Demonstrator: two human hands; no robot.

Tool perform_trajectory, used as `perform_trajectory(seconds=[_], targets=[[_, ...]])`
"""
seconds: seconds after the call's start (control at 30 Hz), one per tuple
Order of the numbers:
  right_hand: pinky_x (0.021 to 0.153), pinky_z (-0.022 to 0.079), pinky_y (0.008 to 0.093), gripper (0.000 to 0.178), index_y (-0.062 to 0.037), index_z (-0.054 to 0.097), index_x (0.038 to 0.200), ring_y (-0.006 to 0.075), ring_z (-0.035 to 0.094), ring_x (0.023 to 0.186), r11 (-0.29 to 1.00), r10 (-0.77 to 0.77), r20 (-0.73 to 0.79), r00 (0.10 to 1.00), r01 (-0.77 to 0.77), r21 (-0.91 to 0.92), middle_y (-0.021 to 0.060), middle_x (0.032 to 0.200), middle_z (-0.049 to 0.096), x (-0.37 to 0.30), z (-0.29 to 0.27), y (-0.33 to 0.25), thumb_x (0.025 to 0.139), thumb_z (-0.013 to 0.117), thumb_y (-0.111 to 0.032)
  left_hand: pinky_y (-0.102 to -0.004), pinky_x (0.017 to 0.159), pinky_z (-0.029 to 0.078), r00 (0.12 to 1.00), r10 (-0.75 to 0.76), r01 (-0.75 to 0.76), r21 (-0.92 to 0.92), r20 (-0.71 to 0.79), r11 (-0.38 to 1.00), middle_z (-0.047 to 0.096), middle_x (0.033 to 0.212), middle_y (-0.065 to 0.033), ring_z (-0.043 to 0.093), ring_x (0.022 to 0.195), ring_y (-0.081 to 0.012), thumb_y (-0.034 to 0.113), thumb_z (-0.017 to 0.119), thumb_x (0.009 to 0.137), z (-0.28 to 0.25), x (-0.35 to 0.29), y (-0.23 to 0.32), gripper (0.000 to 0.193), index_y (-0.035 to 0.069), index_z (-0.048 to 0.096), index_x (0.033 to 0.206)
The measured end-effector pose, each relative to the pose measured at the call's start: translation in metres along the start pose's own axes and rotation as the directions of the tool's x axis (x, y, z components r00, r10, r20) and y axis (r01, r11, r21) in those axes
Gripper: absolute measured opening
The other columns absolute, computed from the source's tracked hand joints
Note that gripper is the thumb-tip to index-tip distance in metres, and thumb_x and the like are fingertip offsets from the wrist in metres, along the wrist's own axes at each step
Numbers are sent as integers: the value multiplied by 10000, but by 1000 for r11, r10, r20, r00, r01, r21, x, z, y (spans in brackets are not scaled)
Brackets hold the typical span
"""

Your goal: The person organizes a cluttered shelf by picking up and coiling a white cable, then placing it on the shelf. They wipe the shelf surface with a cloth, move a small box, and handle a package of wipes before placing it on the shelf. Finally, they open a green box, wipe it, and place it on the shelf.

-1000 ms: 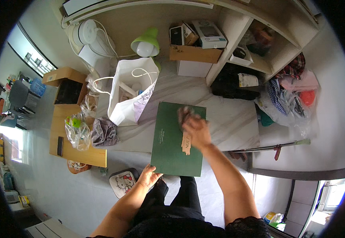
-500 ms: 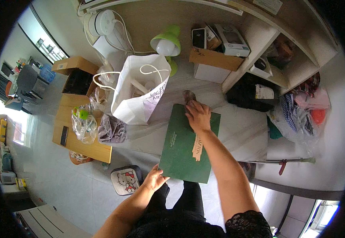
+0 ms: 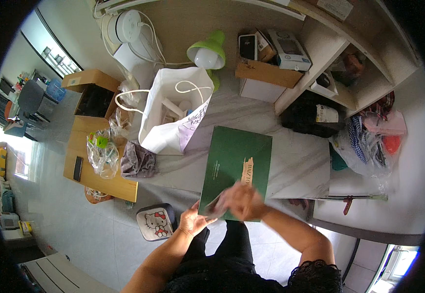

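A flat dark green box (image 3: 237,151) with a tan printed patch lies on the marbled table (image 3: 295,168), its near end jutting past the edge towards me. My left hand (image 3: 193,220) grips its near left corner, thumb on top. Over the near part of the lid is my right hand (image 3: 245,201), smeared by motion. A greyish-brown cloth (image 3: 217,206) is bunched under its fingers and rests against the lid near my left hand. A white paper bag (image 3: 161,132) with rope handles stands open to the left of the box, holding white items.
A grey cloth (image 3: 138,160) and clear plastic bags (image 3: 104,158) lie left of the paper bag. A green lamp (image 3: 208,52) and a carton of small boxes (image 3: 266,73) stand at the back. Black bundle (image 3: 310,115) and shelves are on the right. A padded stool (image 3: 156,222) stands below.
My right hand has swept the cloth from the far edge of the green box down to its near end. My left hand stays at the near left corner.
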State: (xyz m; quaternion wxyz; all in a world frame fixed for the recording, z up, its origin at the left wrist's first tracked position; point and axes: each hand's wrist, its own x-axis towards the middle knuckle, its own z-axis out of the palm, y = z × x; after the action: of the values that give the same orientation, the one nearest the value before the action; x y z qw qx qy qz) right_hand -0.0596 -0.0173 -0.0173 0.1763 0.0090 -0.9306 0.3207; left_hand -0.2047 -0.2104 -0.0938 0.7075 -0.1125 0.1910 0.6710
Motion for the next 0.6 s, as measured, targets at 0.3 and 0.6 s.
perform_trajectory(seconds=[0.3, 0.6], targets=[[915, 408, 410, 179, -199, 678, 879, 240, 554, 999, 827, 142, -220, 965, -238, -510, 21, 1059, 611, 87, 33, 70, 747, 609, -298, -542, 997, 321, 1000, 9, -12, -258, -12, 966, 428, 1329, -210, 385, 1227, -383, 848, 300, 713, 6, 0, 0, 996, 59, 462, 1297], [826, 424, 389, 251, -187, 651, 961, 238, 428, 1110, 888, 26, -83, 996, -61, -456, -9, 1201, 508, -49, 76, -68, 719, 586, -205, -542, 996, 334, 993, 17, -36, -160, -119, 986, 471, 1274, -200, 441, 1183, -363, 828, 290, 736, -4, 0, -6, 1007, -3, 411, 1290]])
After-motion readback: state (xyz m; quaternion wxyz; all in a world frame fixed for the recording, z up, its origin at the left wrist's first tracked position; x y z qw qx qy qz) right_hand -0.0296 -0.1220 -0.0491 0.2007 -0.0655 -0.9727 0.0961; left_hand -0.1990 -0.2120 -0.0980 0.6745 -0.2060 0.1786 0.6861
